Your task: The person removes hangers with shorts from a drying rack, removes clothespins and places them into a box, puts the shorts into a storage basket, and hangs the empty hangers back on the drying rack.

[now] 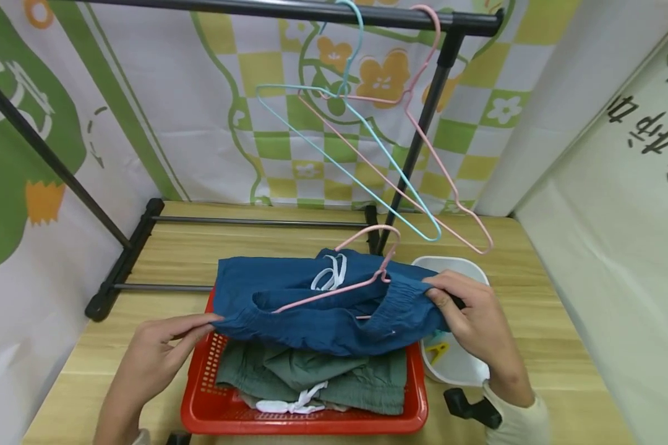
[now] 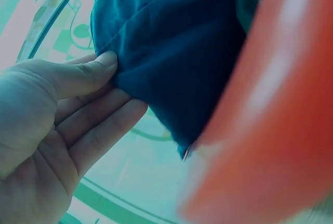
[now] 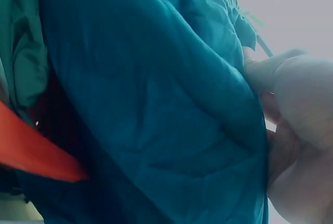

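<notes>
Dark blue drawstring shorts [image 1: 334,330] are stretched between both hands above a red basket [image 1: 306,425]. My left hand [image 1: 158,352] pinches the left end of the waistband between thumb and fingers, as the left wrist view also shows. At the other end, my right hand [image 1: 473,315] grips the gathered waistband, with the thumb on the near side. A pink hanger [image 1: 334,295] sits inside the waist opening, its hook standing up out of it; its lower part is hidden by the cloth. White drawstrings [image 1: 334,273] lie on the far side of the shorts.
Folded green shorts [image 1: 317,371] with a white drawstring lie in the basket. A white bin [image 1: 459,364] at the right holds a yellow clip [image 1: 436,352]. A blue hanger [image 1: 389,154] and another pink hanger [image 1: 448,167] hang from the black rack bar [image 1: 267,9].
</notes>
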Available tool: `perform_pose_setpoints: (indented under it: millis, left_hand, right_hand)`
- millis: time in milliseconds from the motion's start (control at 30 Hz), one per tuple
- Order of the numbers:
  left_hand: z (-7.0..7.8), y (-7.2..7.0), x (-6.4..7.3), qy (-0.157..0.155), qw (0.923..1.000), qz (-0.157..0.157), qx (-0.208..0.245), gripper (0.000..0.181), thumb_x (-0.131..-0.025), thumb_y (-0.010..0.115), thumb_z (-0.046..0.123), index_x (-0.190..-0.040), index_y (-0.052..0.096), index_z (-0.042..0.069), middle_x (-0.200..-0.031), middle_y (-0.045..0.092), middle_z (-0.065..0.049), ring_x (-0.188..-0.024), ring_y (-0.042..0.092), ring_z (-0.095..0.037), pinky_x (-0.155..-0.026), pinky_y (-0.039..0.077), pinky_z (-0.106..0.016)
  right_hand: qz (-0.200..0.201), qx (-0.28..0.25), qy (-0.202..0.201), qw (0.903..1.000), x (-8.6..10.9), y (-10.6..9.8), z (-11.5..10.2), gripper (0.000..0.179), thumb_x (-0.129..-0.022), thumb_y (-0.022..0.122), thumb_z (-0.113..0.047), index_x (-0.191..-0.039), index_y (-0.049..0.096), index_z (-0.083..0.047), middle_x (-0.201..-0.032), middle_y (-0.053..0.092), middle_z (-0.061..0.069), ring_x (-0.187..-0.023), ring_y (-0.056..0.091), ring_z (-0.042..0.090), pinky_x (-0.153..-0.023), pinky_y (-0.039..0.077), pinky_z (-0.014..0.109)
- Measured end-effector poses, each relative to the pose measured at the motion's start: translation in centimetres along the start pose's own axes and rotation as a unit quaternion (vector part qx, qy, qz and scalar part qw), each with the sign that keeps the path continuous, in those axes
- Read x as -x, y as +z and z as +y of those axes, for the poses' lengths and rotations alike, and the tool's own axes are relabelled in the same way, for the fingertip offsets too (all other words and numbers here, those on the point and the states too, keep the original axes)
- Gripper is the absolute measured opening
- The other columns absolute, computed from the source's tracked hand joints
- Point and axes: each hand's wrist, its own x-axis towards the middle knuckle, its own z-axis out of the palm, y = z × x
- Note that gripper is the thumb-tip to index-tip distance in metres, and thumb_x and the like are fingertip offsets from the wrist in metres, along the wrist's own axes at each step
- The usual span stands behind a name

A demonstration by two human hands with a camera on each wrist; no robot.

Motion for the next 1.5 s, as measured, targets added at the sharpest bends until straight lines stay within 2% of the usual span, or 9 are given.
perform_pose_setpoints:
  millis: [300, 433, 533, 733, 933, 1067, 1267, 1367, 1500]
  left_hand:
    - [-0.7, -0.5, 0.3, -0.023, 0.9995, 0.012, -0.019, 0.034, -0.084, 0.076, -0.015, -0.111, 0.080, 0.006, -0.105, 0.077, -0.003, -0.097, 0.071, -0.002, -0.082, 0.050, -0.010]
    - [-0.8, -0.4, 0.4, -0.043, 0.9987, -0.022, -0.018, 0.032, -0.087, 0.075, -0.012, -0.112, 0.080, 0.009, -0.105, 0.077, -0.001, -0.096, 0.072, -0.008, -0.080, 0.052, -0.012]
    - [-0.7, -0.2, 0.4, -0.059, 0.9969, -0.051, -0.010, 0.032, -0.090, 0.074, -0.008, -0.113, 0.080, 0.013, -0.107, 0.077, 0.000, -0.096, 0.073, -0.015, -0.078, 0.058, -0.022]
    - [-0.6, 0.2, 0.1, -0.068, 0.9943, -0.082, -0.006, 0.028, -0.093, 0.074, -0.002, -0.114, 0.079, 0.015, -0.109, 0.076, 0.001, -0.098, 0.073, -0.021, -0.076, 0.062, -0.040]
    - [-0.8, 0.5, -0.1, -0.079, 0.9898, -0.118, 0.008, 0.027, -0.094, 0.074, 0.000, -0.115, 0.079, 0.016, -0.110, 0.075, 0.002, -0.101, 0.072, -0.020, -0.079, 0.061, -0.041]
    - [-1.0, 0.6, -0.2, -0.077, 0.9861, -0.146, 0.015, 0.024, -0.095, 0.075, 0.005, -0.117, 0.078, 0.015, -0.113, 0.074, 0.002, -0.100, 0.070, -0.018, -0.080, 0.062, -0.041]
    - [-1.0, 0.6, -0.3, -0.075, 0.9733, -0.203, 0.077, 0.038, -0.097, 0.074, 0.017, -0.133, 0.067, 0.006, -0.127, 0.070, -0.009, -0.109, 0.068, -0.029, -0.080, 0.062, -0.038]
    - [-0.9, 0.7, -0.1, -0.083, 0.9751, -0.189, 0.081, 0.039, -0.099, 0.072, 0.020, -0.135, 0.065, 0.008, -0.127, 0.069, -0.005, -0.112, 0.068, -0.026, -0.083, 0.060, -0.033]
    - [-0.9, 0.7, 0.0, -0.091, 0.9856, -0.135, 0.046, 0.033, -0.101, 0.069, 0.021, -0.133, 0.066, 0.013, -0.124, 0.070, 0.003, -0.110, 0.068, -0.018, -0.085, 0.058, -0.029]
  right_hand:
    - [0.041, -0.069, 0.001, 0.9968, 0.9, -0.9, 1.4, 0.023, -0.091, 0.063, 0.019, -0.103, 0.074, 0.003, -0.099, 0.071, 0.006, -0.091, 0.063, 0.013, -0.087, 0.049, 0.021]
    - [0.052, -0.083, -0.002, 0.9952, 1.0, -1.0, 1.7, 0.021, -0.092, 0.062, 0.018, -0.103, 0.074, 0.004, -0.100, 0.071, 0.006, -0.092, 0.063, 0.012, -0.086, 0.049, 0.021]
    - [0.048, -0.083, -0.010, 0.9953, 0.8, -0.9, 1.7, 0.018, -0.093, 0.064, 0.015, -0.103, 0.075, 0.004, -0.100, 0.072, 0.007, -0.092, 0.063, 0.012, -0.086, 0.050, 0.021]
    - [0.017, -0.070, -0.022, 0.9972, 0.4, -0.6, 1.4, 0.019, -0.092, 0.068, 0.012, -0.105, 0.076, 0.001, -0.100, 0.073, 0.007, -0.092, 0.066, 0.013, -0.087, 0.051, 0.020]
    - [-0.020, -0.032, 0.021, 0.9990, 0.5, -0.3, 0.9, 0.029, -0.086, 0.071, 0.018, -0.106, 0.077, -0.002, -0.104, 0.074, 0.004, -0.098, 0.067, 0.013, -0.094, 0.049, 0.019]
    - [-0.030, -0.023, 0.021, 0.9991, 0.7, 0.0, 0.7, 0.031, -0.085, 0.071, 0.018, -0.107, 0.078, -0.003, -0.103, 0.074, 0.004, -0.097, 0.068, 0.016, -0.094, 0.049, 0.018]
    - [-0.053, -0.035, 0.037, 0.9973, 0.7, 0.6, 0.9, 0.030, -0.086, 0.071, 0.017, -0.106, 0.078, -0.005, -0.102, 0.074, -0.001, -0.096, 0.069, 0.014, -0.089, 0.052, 0.018]
    - [-0.061, -0.032, 0.045, 0.9966, 0.8, 0.8, 1.0, 0.028, -0.088, 0.071, 0.016, -0.105, 0.079, -0.005, -0.102, 0.074, -0.003, -0.096, 0.070, 0.014, -0.089, 0.052, 0.018]
    - [-0.062, -0.024, 0.046, 0.9967, 0.9, 1.0, 0.8, 0.027, -0.089, 0.071, 0.014, -0.107, 0.079, -0.005, -0.102, 0.075, -0.002, -0.094, 0.070, 0.017, -0.090, 0.051, 0.017]
